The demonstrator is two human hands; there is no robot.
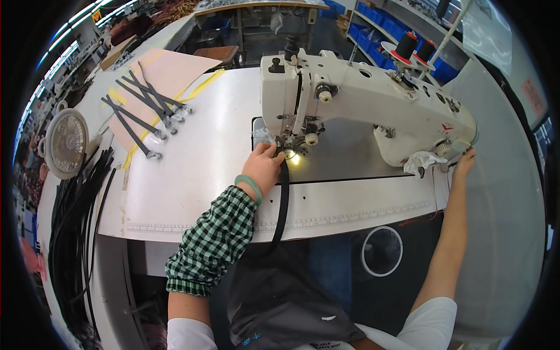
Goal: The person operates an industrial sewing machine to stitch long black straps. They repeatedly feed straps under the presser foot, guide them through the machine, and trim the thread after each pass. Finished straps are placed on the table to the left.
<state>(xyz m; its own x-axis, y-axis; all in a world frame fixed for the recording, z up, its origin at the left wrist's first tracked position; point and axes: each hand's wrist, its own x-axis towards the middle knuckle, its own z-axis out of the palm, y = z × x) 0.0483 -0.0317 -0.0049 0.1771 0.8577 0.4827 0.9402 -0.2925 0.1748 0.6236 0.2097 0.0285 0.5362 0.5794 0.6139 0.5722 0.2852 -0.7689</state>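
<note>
The broad white bench (186, 201), with a ruled scale along its front edge, carries a cream-coloured metal sewing machine (350, 96). A long bundle of loose black straps (73, 233) is draped over the left side of the bench; strands could be tangled if one were pulled from the mass.

A flat, flexible black strap (283, 201) is located at the stitching area, its free length hanging over the front edge toward the lap. If this tail is caught or tugged by the dark apron (280, 297), the strap could be skewed and the seam run crooked.

The strap is pinched near its upper end by the fingers of the left hand (262, 168), just beside the metal presser foot assembly (287, 142). Should the needle be driven with the fingertips this close, injury could be caused.

The right hand (465, 161) is placed at the machine's right end; whether its fingers are clenched cannot be told. The crumpled white cloth (424, 161) nearby could be snagged by moving parts.
</note>
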